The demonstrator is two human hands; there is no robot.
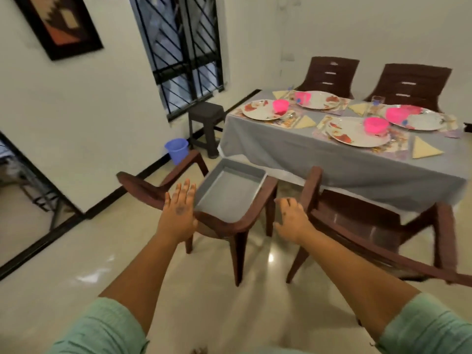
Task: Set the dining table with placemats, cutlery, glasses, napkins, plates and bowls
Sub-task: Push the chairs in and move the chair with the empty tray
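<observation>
Laid dining table (293, 149) beyond; both hands (178, 210) open near tray (229, 190).

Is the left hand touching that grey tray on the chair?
Cannot tell. In the head view the open left hand sits right at the edge of the grey tray, showing neither contact nor gap plainly.

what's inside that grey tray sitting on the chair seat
Nothing shows inside the grey tray: its visible floor is bare. The chair arm covers its near corner, so that bit cannot be checked. Both hands hover near it.
</observation>
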